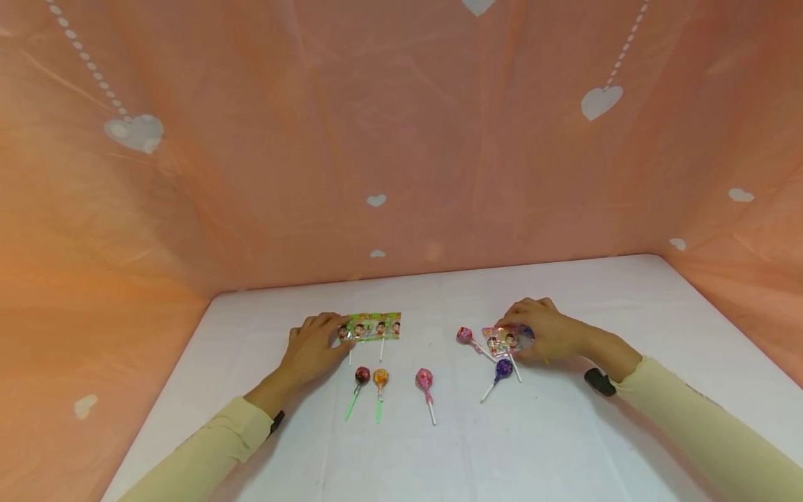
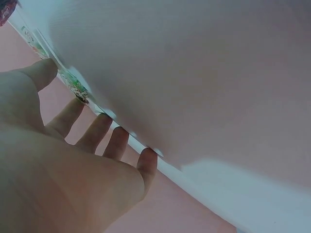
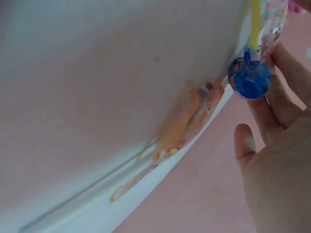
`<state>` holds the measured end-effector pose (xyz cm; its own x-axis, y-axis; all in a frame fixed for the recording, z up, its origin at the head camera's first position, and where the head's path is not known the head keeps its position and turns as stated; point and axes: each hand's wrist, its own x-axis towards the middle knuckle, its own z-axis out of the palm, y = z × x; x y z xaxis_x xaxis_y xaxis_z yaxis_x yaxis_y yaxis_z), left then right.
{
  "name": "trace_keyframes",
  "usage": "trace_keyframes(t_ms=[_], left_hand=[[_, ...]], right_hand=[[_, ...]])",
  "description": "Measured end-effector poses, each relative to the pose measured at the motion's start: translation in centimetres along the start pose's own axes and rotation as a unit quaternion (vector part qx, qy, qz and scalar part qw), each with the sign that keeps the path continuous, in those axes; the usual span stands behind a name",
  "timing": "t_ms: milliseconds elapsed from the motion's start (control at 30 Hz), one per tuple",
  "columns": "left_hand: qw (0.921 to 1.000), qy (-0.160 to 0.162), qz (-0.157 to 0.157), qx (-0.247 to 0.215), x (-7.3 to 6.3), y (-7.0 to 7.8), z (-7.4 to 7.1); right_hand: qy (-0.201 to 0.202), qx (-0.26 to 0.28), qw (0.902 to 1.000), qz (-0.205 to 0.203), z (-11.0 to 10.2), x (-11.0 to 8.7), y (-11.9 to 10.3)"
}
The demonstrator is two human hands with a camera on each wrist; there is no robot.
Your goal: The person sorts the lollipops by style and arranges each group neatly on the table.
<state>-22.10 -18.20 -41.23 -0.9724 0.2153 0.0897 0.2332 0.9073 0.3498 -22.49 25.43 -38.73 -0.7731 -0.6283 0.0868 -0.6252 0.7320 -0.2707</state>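
My left hand [image 1: 316,348] touches the left end of a green packet of lollipops [image 1: 379,326] printed with cartoon faces, its thumb and fingers spread in the left wrist view. White sticks come out of the packet's near side. My right hand [image 1: 542,329] holds a pink cartoon-printed lollipop packet [image 1: 498,340] between thumb and fingers. Close to that palm is a blue lollipop [image 3: 250,77] with a yellow stick. A blurred orange-patterned item [image 3: 187,119] lies by a white stick in the right wrist view; the head view does not show it clearly.
Between the hands lie a dark red lollipop [image 1: 362,376], an orange one [image 1: 380,378] and a pink one [image 1: 424,378]. A red-and-pink lollipop [image 1: 464,335] and a purple lollipop [image 1: 504,369] lie beside the pink packet. Orange curtains [image 1: 408,139] with white hearts surround the white table [image 1: 464,453].
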Motion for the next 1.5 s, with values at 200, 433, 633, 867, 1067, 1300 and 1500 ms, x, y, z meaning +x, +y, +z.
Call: trace_keyframes(t_ms=[200,433,633,867,1067,1300,1500], left_hand=[[1.0,-0.002,-0.002,-0.001,-0.13,0.02,0.0],[1.0,-0.003,-0.003,0.0,-0.03,0.11,0.05],[1.0,-0.003,0.001,0.0,0.04,0.09,0.09],[1.0,-0.005,0.003,0.001,0.04,0.19,-0.07],[1.0,-0.005,0.002,-0.001,0.04,0.12,-0.05],[1.0,-0.003,0.003,0.002,0.02,-0.13,-0.03],[1.0,0.0,0.007,-0.002,0.05,-0.13,0.05]], right_hand=[[0.033,-0.016,0.9993,0.008,0.25,-0.18,0.01],[0.049,-0.005,0.9983,0.032,0.18,-0.42,0.21],[0.062,0.011,0.9973,0.039,0.22,-0.59,0.44],[0.07,0.021,0.9963,0.045,0.12,-0.95,0.59],[0.079,0.028,0.9956,0.041,0.13,-0.93,0.49],[0.082,0.036,0.995,0.043,0.01,-0.8,0.05],[0.093,0.056,0.9924,0.058,-0.14,-0.82,-0.09]])
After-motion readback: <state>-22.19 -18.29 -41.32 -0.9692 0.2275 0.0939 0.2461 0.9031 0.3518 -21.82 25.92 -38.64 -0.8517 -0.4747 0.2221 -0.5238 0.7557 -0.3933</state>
